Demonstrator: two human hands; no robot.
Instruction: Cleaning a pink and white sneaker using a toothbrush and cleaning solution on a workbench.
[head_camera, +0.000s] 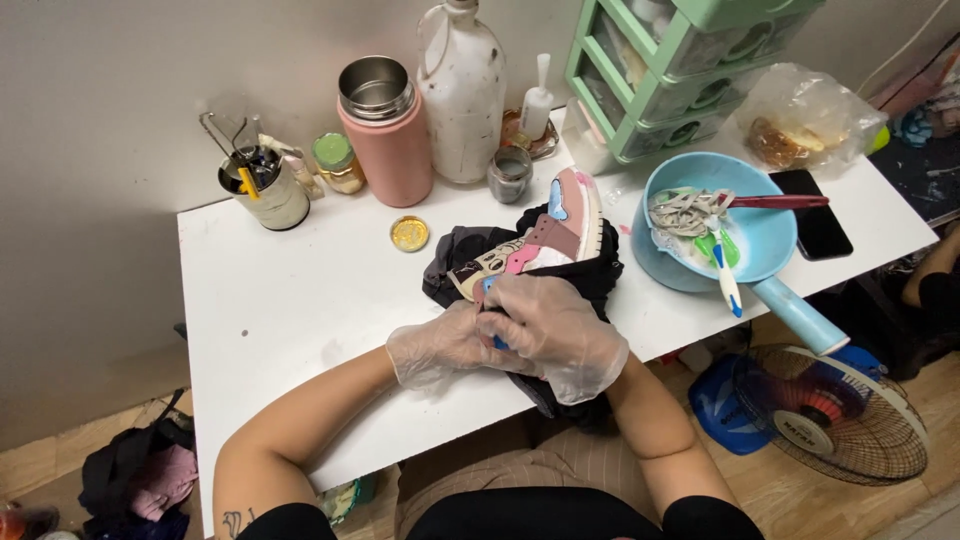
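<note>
A pink, brown and light-blue sneaker (555, 232) lies on its side on a dark cloth (470, 250) at the middle of the white table (290, 300). Both my hands wear thin clear gloves. My right hand (555, 335) is closed over the near end of the sneaker, with something blue showing under the fingers. My left hand (440, 348) presses against it from the left and grips the same end of the shoe.
A light-blue ladle-shaped basin (760, 235) at the right holds shoelaces and brushes. A phone (820, 225), bagged food (800, 125), green drawer unit (680, 70), pink flask (385, 135), white jug (462, 95), jars and tool cup (265, 185) line the back. A fan (830, 415) stands on the floor.
</note>
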